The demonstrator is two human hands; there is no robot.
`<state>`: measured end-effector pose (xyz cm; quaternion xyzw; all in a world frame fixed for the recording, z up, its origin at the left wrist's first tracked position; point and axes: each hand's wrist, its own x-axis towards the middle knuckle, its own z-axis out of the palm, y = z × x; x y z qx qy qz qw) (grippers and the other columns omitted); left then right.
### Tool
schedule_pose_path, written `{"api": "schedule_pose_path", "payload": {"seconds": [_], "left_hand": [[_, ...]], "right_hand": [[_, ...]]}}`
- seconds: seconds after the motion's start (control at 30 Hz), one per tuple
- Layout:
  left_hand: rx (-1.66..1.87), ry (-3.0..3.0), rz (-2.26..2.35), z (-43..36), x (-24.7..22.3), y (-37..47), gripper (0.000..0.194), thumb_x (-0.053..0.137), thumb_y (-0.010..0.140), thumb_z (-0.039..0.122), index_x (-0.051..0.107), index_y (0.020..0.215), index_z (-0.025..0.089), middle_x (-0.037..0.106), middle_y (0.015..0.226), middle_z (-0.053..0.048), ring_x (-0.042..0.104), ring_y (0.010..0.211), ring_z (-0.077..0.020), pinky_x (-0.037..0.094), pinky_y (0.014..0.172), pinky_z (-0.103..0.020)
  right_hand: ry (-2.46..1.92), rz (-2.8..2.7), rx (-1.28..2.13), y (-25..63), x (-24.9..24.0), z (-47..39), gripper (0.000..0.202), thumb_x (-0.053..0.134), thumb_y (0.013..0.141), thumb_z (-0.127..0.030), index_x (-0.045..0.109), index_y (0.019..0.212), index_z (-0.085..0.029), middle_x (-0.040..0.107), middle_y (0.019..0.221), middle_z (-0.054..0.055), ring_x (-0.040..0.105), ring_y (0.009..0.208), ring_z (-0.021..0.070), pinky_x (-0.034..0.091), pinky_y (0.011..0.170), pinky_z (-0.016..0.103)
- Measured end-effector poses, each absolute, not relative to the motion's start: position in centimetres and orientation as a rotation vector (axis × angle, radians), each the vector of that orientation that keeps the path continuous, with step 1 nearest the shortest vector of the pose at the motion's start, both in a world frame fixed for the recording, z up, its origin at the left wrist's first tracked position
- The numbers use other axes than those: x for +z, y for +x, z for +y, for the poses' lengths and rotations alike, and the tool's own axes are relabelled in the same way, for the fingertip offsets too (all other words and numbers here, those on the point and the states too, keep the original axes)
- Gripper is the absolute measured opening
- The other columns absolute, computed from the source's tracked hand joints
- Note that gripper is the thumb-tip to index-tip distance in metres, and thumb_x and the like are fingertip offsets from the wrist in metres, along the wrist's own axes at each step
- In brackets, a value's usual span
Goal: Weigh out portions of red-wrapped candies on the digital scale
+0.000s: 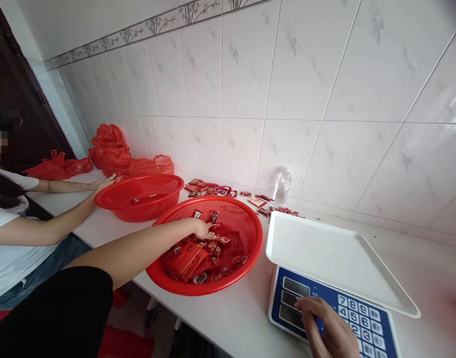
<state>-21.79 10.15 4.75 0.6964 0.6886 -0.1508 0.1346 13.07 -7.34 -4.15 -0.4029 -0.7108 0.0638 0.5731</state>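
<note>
My left hand [202, 230] reaches into a red plastic basket [255, 251] with perforated sides. Its fingers are closed on a small red snack packet [221, 239], and the fingertips are partly hidden among the packets. Around it in the basket lie several red packets, with a larger red packet [188, 259] near the front. My right hand [326, 325] is over the blue keypad panel of a digital scale [283, 323], its fingers curled together and nothing visible in them. The scale's white tray [324, 243] holds no packets.
A second red basket [145, 214] stands to the left, with a co-worker's hands [103, 184] at its far-left rim. Red plastic bags [110, 149] are piled behind. Loose red packets [209, 189] and a clear plastic bottle [283, 188] are along the tiled wall.
</note>
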Motion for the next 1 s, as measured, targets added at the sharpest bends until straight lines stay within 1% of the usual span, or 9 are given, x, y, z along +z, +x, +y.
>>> {"api": "schedule_pose_path", "payload": {"seconds": [0.13, 0.27, 0.37, 0.47, 0.57, 0.63, 0.7, 0.83, 1.0], "left_hand": [[-0.34, 2.044, 1.791, 9.1, 4.9, -19.1, 0.076, 0.052, 0.075, 0.07, 0.05, 0.133, 0.021, 0.053, 0.135, -0.016, 0.052, 0.119, -0.0352, 0.039, 0.097, -0.042], [-0.095, 1.908, 1.446, 8.6, 6.5, -17.3, 0.061, 0.042, 0.085, 0.065, 0.05, 0.13, 0.025, 0.05, 0.139, -0.007, 0.05, 0.121, -0.0237, 0.045, 0.091, -0.031], [-0.027, 1.931, 1.434, 8.6, 7.7, -17.3, 0.061, 0.045, 0.083, 0.066, 0.05, 0.129, 0.026, 0.05, 0.139, -0.005, 0.05, 0.121, -0.023, 0.044, 0.092, -0.03], [-0.178, 2.047, 1.612, 8.2, 7.7, -17.5, 0.076, 0.056, 0.073, 0.069, 0.048, 0.133, 0.023, 0.05, 0.139, -0.012, 0.047, 0.123, -0.032, 0.036, 0.101, -0.039], [-0.364, 2.056, 1.631, 7.3, 6.2, -16.6, 0.103, 0.059, 0.066, 0.074, 0.025, 0.148, 0.021, 0.043, 0.143, -0.019, 0.045, 0.125, -0.0384, 0.035, 0.1, -0.045], [-0.393, 2.115, 1.581, 6.8, 5.0, -15.4, 0.109, 0.061, 0.066, 0.072, 0.017, 0.15, 0.019, 0.042, 0.143, -0.021, 0.047, 0.123, -0.039, 0.038, 0.098, -0.045], [-0.351, 2.223, 1.555, 6.6, 4.0, -14.2, 0.094, 0.066, 0.069, 0.061, 0.03, 0.145, 0.017, 0.049, 0.137, -0.021, 0.052, 0.117, -0.0375, 0.042, 0.093, -0.042], [-0.192, 2.365, 1.521, 7.1, 4.0, -13.1, 0.04, 0.064, 0.076, 0.024, 0.061, 0.115, 0.019, 0.066, 0.114, -0.01, 0.062, 0.097, -0.0273, 0.047, 0.081, -0.033], [0.052, 2.21, 1.563, 7.6, 7.4, -12.9, 0.02, 0.059, 0.079, 0.024, 0.064, 0.098, 0.02, 0.068, 0.095, -0.005, 0.063, 0.078, -0.0205, 0.047, 0.064, -0.026]], "right_hand": [[-0.792, -1.809, 0.139, 13.9, -4.0, -6.7, 0.014, 0.05, 0.089, -0.013, 0.06, 0.096, -0.021, 0.067, 0.078, 0.004, 0.066, 0.066, 0.0137, 0.051, 0.057, 0.02], [-0.748, -1.818, 0.147, 14.0, -4.0, -6.5, 0.017, 0.049, 0.089, -0.01, 0.057, 0.099, -0.02, 0.066, 0.078, 0.004, 0.065, 0.065, 0.0137, 0.051, 0.055, 0.02], [-0.764, -1.806, 0.159, 13.9, -4.1, -6.5, 0.018, 0.048, 0.089, -0.011, 0.058, 0.1, -0.021, 0.066, 0.079, 0.004, 0.065, 0.064, 0.0139, 0.05, 0.054, 0.021], [-0.779, -1.811, 0.162, 13.8, -4.2, -6.5, 0.018, 0.048, 0.09, -0.011, 0.058, 0.101, -0.021, 0.066, 0.08, 0.003, 0.065, 0.065, 0.0131, 0.05, 0.054, 0.02], [-0.775, -1.827, 0.174, 13.8, -4.3, -6.5, 0.019, 0.047, 0.09, -0.01, 0.057, 0.102, -0.021, 0.066, 0.08, 0.002, 0.064, 0.066, 0.0123, 0.05, 0.055, 0.02], [-0.773, -1.831, 0.182, 13.8, -4.4, -6.5, 0.019, 0.047, 0.09, -0.01, 0.057, 0.102, -0.022, 0.066, 0.08, 0.002, 0.064, 0.065, 0.0119, 0.049, 0.055, 0.02], [-0.778, -1.831, 0.195, 13.8, -4.4, -6.5, 0.019, 0.046, 0.09, -0.01, 0.057, 0.102, -0.022, 0.065, 0.08, 0.002, 0.063, 0.065, 0.012, 0.049, 0.055, 0.02], [-0.79, -1.821, 0.216, 13.8, -4.4, -6.4, 0.02, 0.046, 0.09, -0.01, 0.056, 0.103, -0.022, 0.065, 0.082, 0.003, 0.063, 0.068, 0.0125, 0.049, 0.056, 0.021], [-0.774, -1.818, 0.239, 13.8, -4.4, -6.3, 0.02, 0.045, 0.091, -0.01, 0.056, 0.103, -0.022, 0.063, 0.078, 0.002, 0.062, 0.065, 0.0123, 0.048, 0.054, 0.021]]}}
